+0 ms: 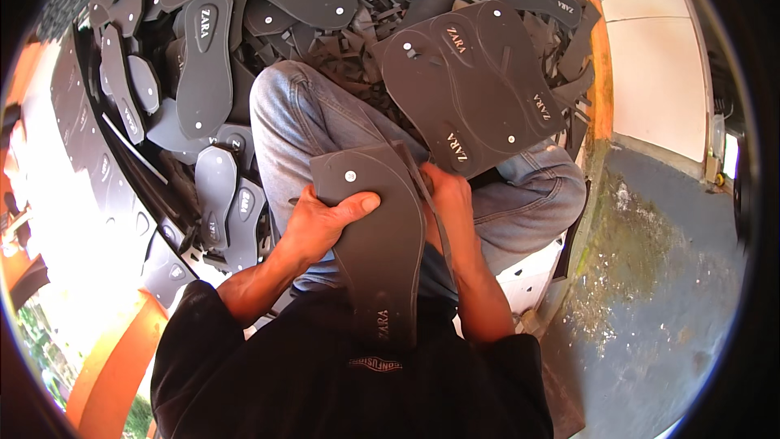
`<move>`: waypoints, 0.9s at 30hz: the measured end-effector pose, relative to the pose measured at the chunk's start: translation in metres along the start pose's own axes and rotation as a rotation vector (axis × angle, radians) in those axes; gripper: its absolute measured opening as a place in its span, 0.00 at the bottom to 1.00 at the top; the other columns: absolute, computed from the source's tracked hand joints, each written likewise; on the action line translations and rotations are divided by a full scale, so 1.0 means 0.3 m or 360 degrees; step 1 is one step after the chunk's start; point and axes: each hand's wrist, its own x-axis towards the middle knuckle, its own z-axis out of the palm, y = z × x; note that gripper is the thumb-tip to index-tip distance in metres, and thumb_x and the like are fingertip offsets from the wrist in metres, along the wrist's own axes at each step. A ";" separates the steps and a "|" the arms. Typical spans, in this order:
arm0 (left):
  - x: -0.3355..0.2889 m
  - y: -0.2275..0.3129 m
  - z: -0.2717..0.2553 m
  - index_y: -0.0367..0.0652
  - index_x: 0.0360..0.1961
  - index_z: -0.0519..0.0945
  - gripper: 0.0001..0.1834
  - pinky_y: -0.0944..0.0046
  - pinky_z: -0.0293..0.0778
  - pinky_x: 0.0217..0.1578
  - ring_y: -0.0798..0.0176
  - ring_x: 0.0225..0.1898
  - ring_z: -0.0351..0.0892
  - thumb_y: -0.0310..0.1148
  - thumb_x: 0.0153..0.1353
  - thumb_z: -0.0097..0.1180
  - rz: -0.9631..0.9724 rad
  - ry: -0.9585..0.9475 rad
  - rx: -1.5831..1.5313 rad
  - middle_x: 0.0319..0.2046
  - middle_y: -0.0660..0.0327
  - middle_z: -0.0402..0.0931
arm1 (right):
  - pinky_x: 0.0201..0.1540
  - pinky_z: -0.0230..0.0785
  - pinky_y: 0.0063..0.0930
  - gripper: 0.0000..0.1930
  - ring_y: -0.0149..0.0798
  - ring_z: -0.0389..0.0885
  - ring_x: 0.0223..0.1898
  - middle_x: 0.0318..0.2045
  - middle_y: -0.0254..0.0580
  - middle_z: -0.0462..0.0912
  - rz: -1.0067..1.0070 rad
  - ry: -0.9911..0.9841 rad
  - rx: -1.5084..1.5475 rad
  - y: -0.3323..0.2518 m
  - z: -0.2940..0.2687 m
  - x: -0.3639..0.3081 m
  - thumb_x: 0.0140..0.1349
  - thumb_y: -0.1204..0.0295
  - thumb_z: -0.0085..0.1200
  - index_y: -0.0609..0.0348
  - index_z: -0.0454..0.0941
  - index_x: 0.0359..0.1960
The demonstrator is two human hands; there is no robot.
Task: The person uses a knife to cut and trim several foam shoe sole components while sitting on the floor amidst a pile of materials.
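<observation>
A dark grey foam shoe sole point(378, 256) with a white dot and pale lettering stands upright before my chest. My left hand point(315, 223) grips its left edge, thumb lying flat across the front face and fingers behind. At its right edge a narrow dark offcut strip point(439, 223) curves away from the sole. My right hand point(451, 195) is closed around this strip; its fingertips are partly hidden behind the strip and sole. Over my right leg lies a larger foam sheet point(487, 73) with several sole outlines marked on it.
Cut soles point(205, 65) pile up on the left and far side. Dark foam scraps point(337, 61) heap beyond my bent knees point(284, 89). An orange edge point(600, 57) borders the pile on the right, beside a stained grey floor point(666, 252) and pale wall panels point(654, 65).
</observation>
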 end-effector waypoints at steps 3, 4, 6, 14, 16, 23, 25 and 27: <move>0.008 0.002 0.005 0.36 0.45 0.76 0.19 0.66 0.76 0.37 0.67 0.34 0.79 0.31 0.52 0.65 0.0073 -0.0021 0.0069 0.36 0.61 0.79 | 0.24 0.65 0.42 0.11 0.59 0.75 0.22 0.15 0.55 0.73 -0.0135 0.0182 0.0286 -0.035 0.008 0.100 0.52 0.71 0.58 0.64 0.71 0.20; 0.010 0.016 0.006 0.36 0.44 0.77 0.18 0.66 0.76 0.37 0.67 0.34 0.79 0.31 0.53 0.65 0.0076 -0.0049 0.0043 0.35 0.60 0.80 | 0.23 0.65 0.42 0.11 0.59 0.74 0.21 0.14 0.55 0.73 -0.0095 0.0186 0.0309 -0.039 0.004 0.102 0.53 0.71 0.58 0.64 0.71 0.19; 0.026 0.060 0.006 0.35 0.42 0.79 0.16 0.67 0.77 0.35 0.69 0.33 0.80 0.31 0.54 0.64 0.0085 -0.0104 0.0001 0.33 0.60 0.81 | 0.22 0.64 0.40 0.13 0.58 0.73 0.19 0.13 0.54 0.71 0.0190 0.0058 0.0139 -0.004 -0.041 0.056 0.54 0.70 0.57 0.64 0.71 0.18; 0.035 0.093 -0.019 0.35 0.41 0.79 0.18 0.68 0.77 0.36 0.67 0.34 0.81 0.34 0.51 0.67 -0.0013 -0.0203 0.0155 0.33 0.59 0.81 | 0.22 0.62 0.40 0.12 0.57 0.72 0.17 0.13 0.53 0.71 0.0381 -0.0174 0.0165 0.070 -0.078 -0.125 0.52 0.71 0.57 0.65 0.71 0.18; 0.029 0.092 -0.014 0.35 0.41 0.79 0.18 0.68 0.77 0.36 0.68 0.33 0.80 0.34 0.51 0.67 -0.0039 -0.0186 0.0165 0.33 0.60 0.81 | 0.23 0.63 0.41 0.11 0.58 0.73 0.19 0.13 0.54 0.72 0.0337 -0.0168 0.0099 0.064 -0.085 -0.132 0.52 0.71 0.57 0.65 0.71 0.18; 0.046 0.084 0.044 0.37 0.41 0.80 0.16 0.69 0.75 0.37 0.71 0.35 0.79 0.32 0.52 0.66 -0.0064 -0.0305 0.0428 0.33 0.62 0.81 | 0.26 0.66 0.43 0.09 0.60 0.75 0.22 0.16 0.56 0.74 0.0083 -0.0157 -0.0008 0.012 -0.110 0.022 0.51 0.70 0.57 0.65 0.75 0.23; 0.048 0.070 0.043 0.37 0.41 0.80 0.16 0.69 0.75 0.38 0.71 0.35 0.78 0.33 0.52 0.65 -0.0059 -0.0344 0.0473 0.34 0.62 0.81 | 0.26 0.66 0.43 0.09 0.61 0.75 0.22 0.16 0.57 0.74 -0.0020 -0.0206 -0.0024 0.009 -0.102 0.066 0.52 0.70 0.57 0.65 0.75 0.25; 0.052 0.078 0.059 0.36 0.41 0.80 0.17 0.69 0.74 0.38 0.71 0.35 0.78 0.34 0.52 0.66 -0.0107 -0.0343 0.0509 0.34 0.62 0.81 | 0.23 0.65 0.38 0.10 0.53 0.75 0.19 0.14 0.51 0.74 -0.0107 0.0058 0.0085 0.005 -0.107 0.073 0.54 0.68 0.57 0.64 0.76 0.25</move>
